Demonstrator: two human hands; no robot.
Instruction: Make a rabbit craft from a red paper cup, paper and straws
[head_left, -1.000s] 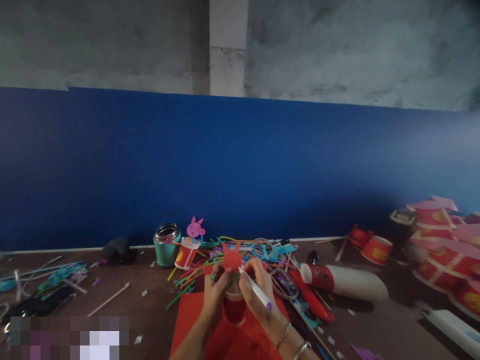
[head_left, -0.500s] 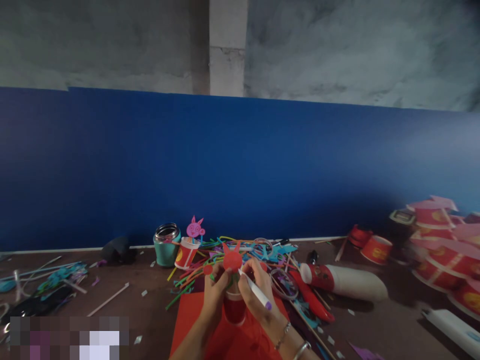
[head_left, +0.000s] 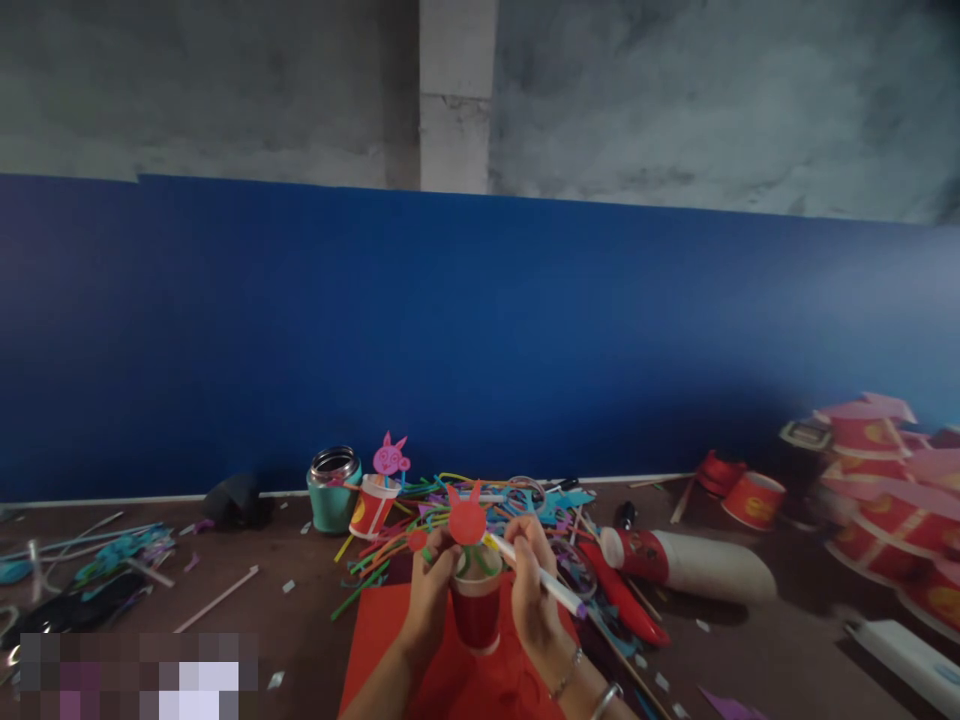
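Observation:
A red paper cutout (head_left: 467,518) with two pointed ears stands above a red paper cup (head_left: 477,612), with green strips below it at the cup's mouth. My left hand (head_left: 430,580) pinches the cutout's lower left edge. Close to those fingers are a small red paper disc (head_left: 417,541) and a bit of green; whether they are gripped is unclear. On the right, my right hand (head_left: 534,580) is closed around a white marker (head_left: 551,585) with a purple end, its tip pointing toward the cutout. Red paper sheets (head_left: 375,640) lie under the cup.
Behind the cup lies a pile of coloured sticks and paper scraps (head_left: 435,490). A pink animal cutout (head_left: 388,458) stands in another cup (head_left: 373,508) beside a teal flask (head_left: 334,490). To the right are a white bottle (head_left: 705,566), a red pouch (head_left: 622,595) and stacked cups (head_left: 892,500).
My right hand has moved right with the marker, away from the cup, showing more of the cup and the green strips. My left hand keeps its hold with little movement.

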